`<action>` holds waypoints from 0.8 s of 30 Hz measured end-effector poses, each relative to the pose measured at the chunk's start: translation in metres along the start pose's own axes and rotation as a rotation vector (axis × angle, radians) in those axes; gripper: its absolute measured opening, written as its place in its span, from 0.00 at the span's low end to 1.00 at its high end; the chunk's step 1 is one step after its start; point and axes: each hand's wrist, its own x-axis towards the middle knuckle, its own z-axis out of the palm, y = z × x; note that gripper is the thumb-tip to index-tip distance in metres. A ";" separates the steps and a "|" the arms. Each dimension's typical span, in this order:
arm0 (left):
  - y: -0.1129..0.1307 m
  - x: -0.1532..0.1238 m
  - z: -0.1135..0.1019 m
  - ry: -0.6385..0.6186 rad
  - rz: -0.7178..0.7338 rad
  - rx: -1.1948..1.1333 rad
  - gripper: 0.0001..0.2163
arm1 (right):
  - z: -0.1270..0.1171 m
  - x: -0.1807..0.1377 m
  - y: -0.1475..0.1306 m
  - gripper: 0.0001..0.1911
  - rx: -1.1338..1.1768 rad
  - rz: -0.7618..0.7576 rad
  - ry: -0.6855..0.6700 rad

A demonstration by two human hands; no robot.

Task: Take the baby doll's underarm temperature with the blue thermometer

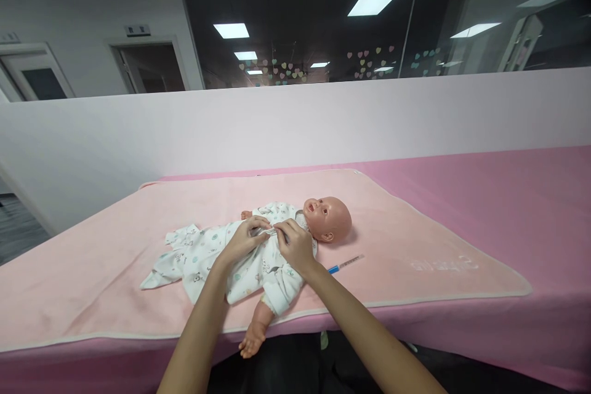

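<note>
A baby doll lies on its back with its head to the right, dressed in a white printed baby outfit. At the doll's chest, my left hand pinches the outfit's cloth between thumb and fingers. Close beside it, my right hand grips the same front of the outfit, fingertips nearly meeting the left ones. Whatever fastening lies under the fingertips is too small to make out. One doll arm hangs over the near table edge. The outfit's legs lie flat to the left.
Beneath the doll spreads a light pink mat on a darker pink table cover. A thermometer with a blue end lies right of my right wrist. A white partition wall rises behind the table.
</note>
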 end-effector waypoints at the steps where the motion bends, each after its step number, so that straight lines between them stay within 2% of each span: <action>1: 0.000 0.000 0.000 -0.005 -0.001 -0.001 0.07 | 0.000 0.000 0.000 0.11 -0.003 -0.001 -0.002; 11: -0.002 0.000 0.000 0.007 -0.021 -0.032 0.07 | -0.001 0.000 0.000 0.11 -0.010 0.002 -0.005; 18: -0.008 0.002 0.002 -0.041 0.013 -0.085 0.04 | -0.002 0.000 0.000 0.11 -0.024 -0.016 -0.022; 24: -0.001 0.001 0.003 -0.046 0.039 -0.021 0.05 | -0.001 0.000 -0.001 0.11 -0.029 0.003 -0.016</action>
